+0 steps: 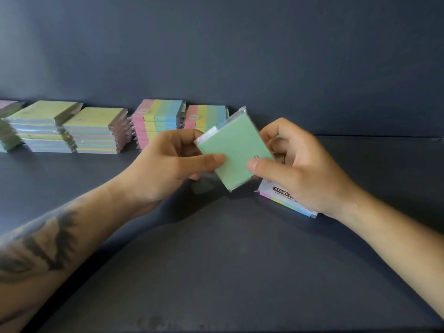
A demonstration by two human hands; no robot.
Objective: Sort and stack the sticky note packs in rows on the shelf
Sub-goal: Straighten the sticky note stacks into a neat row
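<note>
Both hands hold a green sticky note pack [236,147] in clear wrap, tilted, above the dark shelf [216,260]. My left hand [168,164] pinches its left edge, thumb on top. My right hand [295,164] grips its right edge, thumb on the green face. Under my right hand lies a labelled rainbow pack [283,198] on the shelf. Along the back wall stand stacks: two striped pink-yellow-green-blue stacks [157,121] [207,115] and two yellow-green topped stacks [93,131] [43,123].
More packs [8,131] sit at the far left edge, partly cut off. The dark back wall [240,56] rises behind the stacks. The shelf stretches dark to the right of the striped stacks and towards the front.
</note>
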